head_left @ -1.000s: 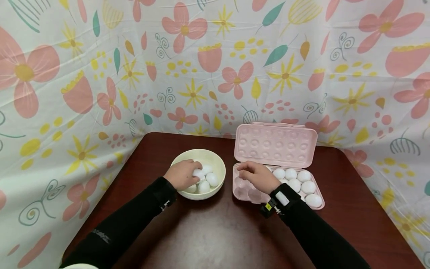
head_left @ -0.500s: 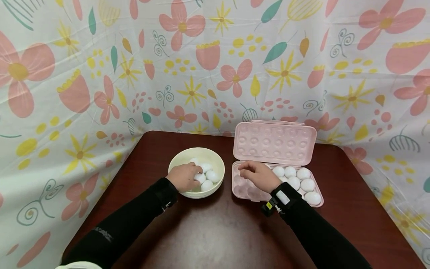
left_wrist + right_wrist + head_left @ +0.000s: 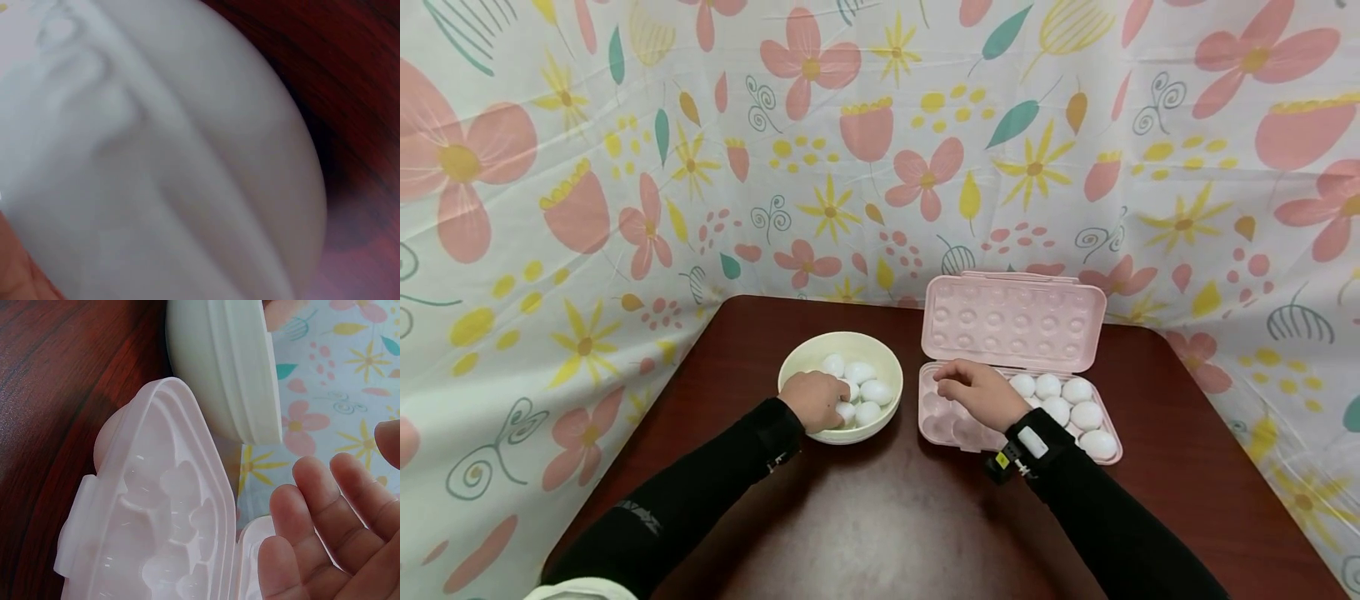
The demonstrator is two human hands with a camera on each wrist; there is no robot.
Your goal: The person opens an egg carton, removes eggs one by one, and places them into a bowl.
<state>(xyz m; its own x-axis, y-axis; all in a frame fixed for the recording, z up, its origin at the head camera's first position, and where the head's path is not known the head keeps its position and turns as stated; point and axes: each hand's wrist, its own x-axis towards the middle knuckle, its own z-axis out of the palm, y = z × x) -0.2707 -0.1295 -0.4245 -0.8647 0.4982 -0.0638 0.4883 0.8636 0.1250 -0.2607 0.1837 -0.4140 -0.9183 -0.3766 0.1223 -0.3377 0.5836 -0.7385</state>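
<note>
My left hand (image 3: 814, 401) reaches over the near left rim of a cream bowl (image 3: 795, 354). Its thumb and fingers curl about a white egg (image 3: 847, 412) among several others there. Bowl wall (image 3: 262, 125) fills most of the blurred left wrist view, with a bit of skin at its lower left corner. Over the left part of a pink egg carton (image 3: 928, 432) hovers my right hand (image 3: 979, 396), fingers loosely bent and holding nothing. Bare cups (image 3: 128, 544) show below it in the right wrist view. White eggs (image 3: 1087, 414) sit in the carton's right part, some hidden by my right wrist.
The carton's lid (image 3: 1015, 323) stands raised at the back. Bowl and carton are side by side on a dark red wooden table (image 3: 857, 517), with a narrow gap between them. A flowered cloth (image 3: 850, 192) hangs behind and at both sides.
My left hand has shifted slightly rightward and lower within the bowl, and the eggs there have rolled into a different arrangement. The right hand has stayed over the carton.
</note>
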